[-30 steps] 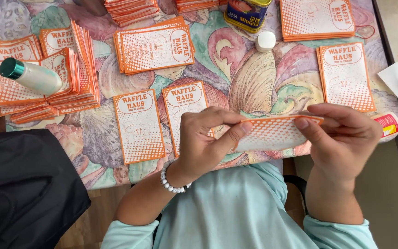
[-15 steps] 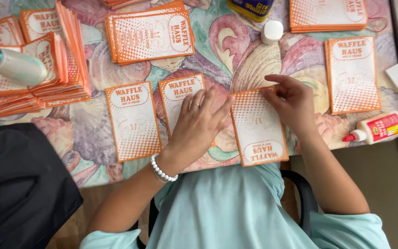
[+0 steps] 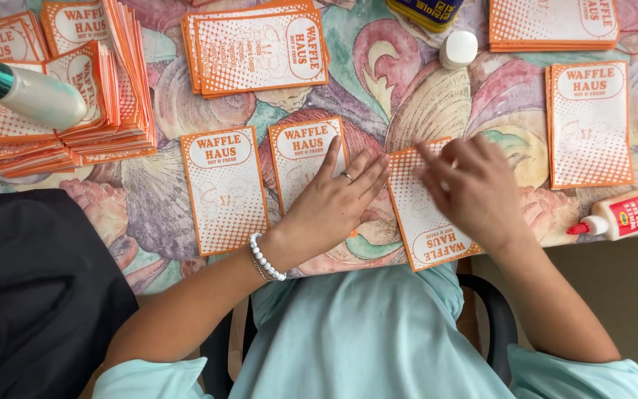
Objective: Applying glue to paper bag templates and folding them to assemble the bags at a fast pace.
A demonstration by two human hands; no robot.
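The orange and white paper bag (image 3: 426, 210) lay flat on the colourful tablecloth (image 3: 437, 103), near the bottom middle of the frame, with its printed end turned toward the person. One second earlier it was up off the table, pinched between both hands. Half a second earlier it was already down, and only the fingertips of the right hand were at its top corner. So the bag went from being held to being laid down, and it looked like the work had moved on to pressing it smooth.

The right hand (image 3: 474, 188) was spread flat on top of the bag, pushing down. It gripped nothing. Its fingers were a bit blurry, so they seemed to be rubbing. The left hand (image 3: 330, 203) lay open and flat too, just left of the bag. Its fingertips reached the bag's left edge and partly covered a second bag (image 3: 308, 159) under it. It held nothing either.

A third bag (image 3: 224, 188) lay to the left, apart from both hands. Another single bag (image 3: 588, 122) lay on the right side. A glue bottle (image 3: 618, 214) lay on its side at the right edge, in about the same spot as before. A big messy pile of bags (image 3: 105, 96) filled the upper left, with a white bottle with a green cap (image 3: 27, 92) resting on it. A small stack (image 3: 260, 48) sat at the top middle.
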